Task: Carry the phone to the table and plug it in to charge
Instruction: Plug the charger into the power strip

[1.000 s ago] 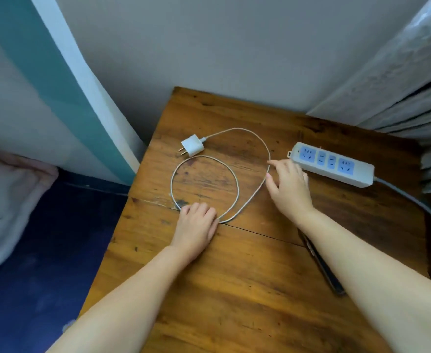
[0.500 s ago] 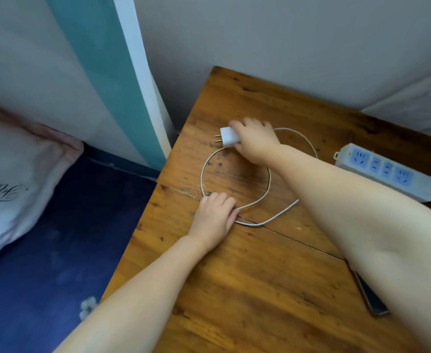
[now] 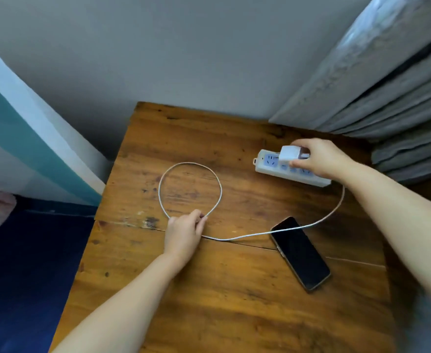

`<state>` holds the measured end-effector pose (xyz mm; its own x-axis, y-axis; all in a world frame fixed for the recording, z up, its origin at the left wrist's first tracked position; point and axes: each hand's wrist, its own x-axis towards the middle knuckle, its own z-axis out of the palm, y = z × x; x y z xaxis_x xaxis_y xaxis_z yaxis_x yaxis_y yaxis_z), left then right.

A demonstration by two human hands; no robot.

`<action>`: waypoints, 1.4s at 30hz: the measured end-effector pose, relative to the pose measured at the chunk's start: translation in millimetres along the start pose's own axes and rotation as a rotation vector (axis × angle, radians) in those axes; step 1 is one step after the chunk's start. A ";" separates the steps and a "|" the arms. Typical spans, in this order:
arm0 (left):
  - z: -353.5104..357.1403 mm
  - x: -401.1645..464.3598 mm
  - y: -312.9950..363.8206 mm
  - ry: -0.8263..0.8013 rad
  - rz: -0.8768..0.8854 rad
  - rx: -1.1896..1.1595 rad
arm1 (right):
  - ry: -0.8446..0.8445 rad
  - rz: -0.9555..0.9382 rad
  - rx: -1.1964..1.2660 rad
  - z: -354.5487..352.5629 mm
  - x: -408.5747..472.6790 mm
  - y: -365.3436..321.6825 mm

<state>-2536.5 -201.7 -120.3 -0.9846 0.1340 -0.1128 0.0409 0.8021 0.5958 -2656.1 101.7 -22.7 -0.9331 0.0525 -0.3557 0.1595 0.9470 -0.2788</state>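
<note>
A black phone [image 3: 301, 253] lies face up on the wooden table [image 3: 234, 296], right of centre. A white charging cable [image 3: 191, 164] loops on the tabletop and runs across the phone's top end. My left hand [image 3: 184, 231] pinches the cable where the loop crosses itself. My right hand [image 3: 319, 157] holds the white charger plug [image 3: 289, 153] just above the white power strip [image 3: 270, 164] with blue sockets, at the table's far right. Whether the prongs are in a socket is hidden.
A grey wall stands behind the table. Grey curtains [image 3: 387, 85] hang at the right, close to the power strip. A white and teal panel [image 3: 31, 138] borders the table's left side, with dark blue bedding [image 3: 18, 276] below it.
My right hand has carried the charger plug from the table's far left across to the power strip, dragging the cable over the phone. My left hand stays on the cable loop.
</note>
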 end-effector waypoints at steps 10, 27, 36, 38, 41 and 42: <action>28.5 -3.4 31.0 -0.006 -0.019 -0.027 | -0.102 0.025 -0.218 -7.4 4.9 36.4; 30.5 -3.4 41.9 0.025 0.025 -0.050 | -0.333 -0.072 -0.733 -7.1 15.2 -33.8; 16.5 -2.1 71.2 0.082 0.126 -0.116 | -0.375 -0.038 -0.842 -0.4 4.9 -49.1; 12.8 -2.4 77.7 0.091 0.156 -0.127 | -0.236 -0.102 -0.937 2.5 -7.3 -48.1; 9.6 -4.2 87.2 0.086 0.185 -0.127 | 0.033 -0.363 -0.501 19.8 -42.2 -53.4; 8.0 -4.0 90.2 0.074 0.203 -0.105 | 0.015 -0.405 -0.199 24.2 -56.7 -58.3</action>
<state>-2527.5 -125.3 -72.5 -0.9680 0.2396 0.0740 0.2247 0.6977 0.6802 -2604.7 35.8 -7.8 -0.9124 -0.3314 -0.2403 -0.2828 0.9347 -0.2153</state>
